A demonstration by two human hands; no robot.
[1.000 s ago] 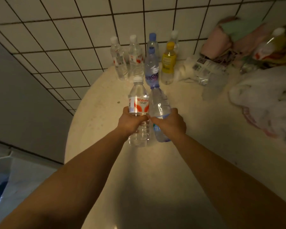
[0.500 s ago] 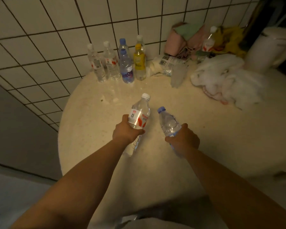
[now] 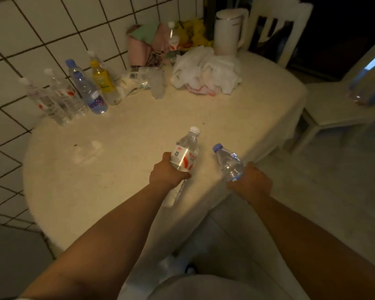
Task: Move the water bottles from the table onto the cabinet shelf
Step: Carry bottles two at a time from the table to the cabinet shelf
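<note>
Only the head view here, so that's the whole story. Two bottles are being carried at once: the white-capped bottle (image 3: 185, 153) with the red-and-white label is gripped round its middle by the left hand (image 3: 166, 173), fingers curled tight around it, cap tipped up and away from the wrist. Just to the right of that, the blue-capped bottle (image 3: 228, 162) is held low on its body by the right hand (image 3: 250, 184), fingers wrapped round it too, neck leaning toward the other bottle but not touching it. Both are lifted clear of the desk (image 3: 117, 169), and the right one is already past the desk edge, over the floor. Well ahead and to the left of the left fingers, more bottles are left standing in a cluster against the tiled wall: some clear ones (image 3: 52, 98), a blue-labelled one (image 3: 91, 94) and a yellow one (image 3: 102, 80). Ahead of the right fingers there's a heap of white cloth (image 3: 206, 70), a white kettle (image 3: 228, 31) and a chair (image 3: 275, 27). The cabinet shelf isn't in shot at all, so it can't be said how far there is to go. What could go wrong: both hands are full, so nothing is free for a cabinet door, and smooth plastic gripped low could be let slip. The lighting's dim as well, so the chair just to the right could get clipped on the turn.
</note>
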